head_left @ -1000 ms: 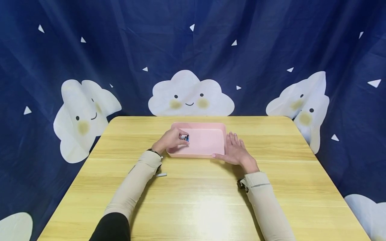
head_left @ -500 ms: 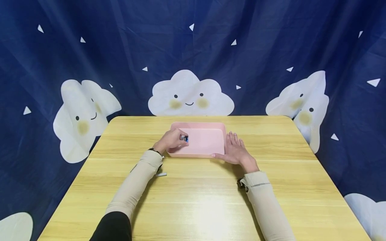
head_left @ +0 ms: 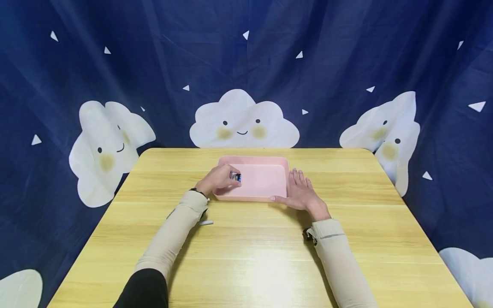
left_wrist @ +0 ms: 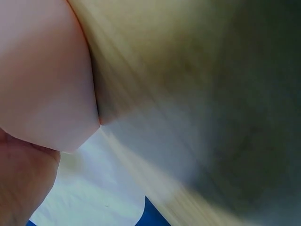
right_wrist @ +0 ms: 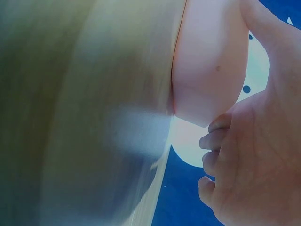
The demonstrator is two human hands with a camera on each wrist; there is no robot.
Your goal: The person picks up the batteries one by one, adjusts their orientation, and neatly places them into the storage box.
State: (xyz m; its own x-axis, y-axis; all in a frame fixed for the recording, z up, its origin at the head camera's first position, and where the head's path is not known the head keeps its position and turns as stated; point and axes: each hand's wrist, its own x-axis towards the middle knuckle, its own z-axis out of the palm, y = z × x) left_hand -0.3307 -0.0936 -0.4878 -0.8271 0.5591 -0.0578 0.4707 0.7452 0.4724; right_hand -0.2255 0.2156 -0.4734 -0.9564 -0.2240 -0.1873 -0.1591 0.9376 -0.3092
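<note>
In the head view, my left hand reaches over the left side of a shallow pink tray. Between its thumb and fingers it pinches a small thing with dark, white and blue parts; the fingers cover most of it, so its kind is not clear. My right hand lies with straight fingers along the tray's right wall, its thumb at the front right corner. The right wrist view has that palm beside the pink wall. Part of the left hand shows at the tray's wall in the left wrist view.
A short white stick-like piece lies on the wooden table beside the left wrist, partly hidden by the sleeve. A dark blue curtain with smiling clouds hangs behind the table's far edge and along both sides.
</note>
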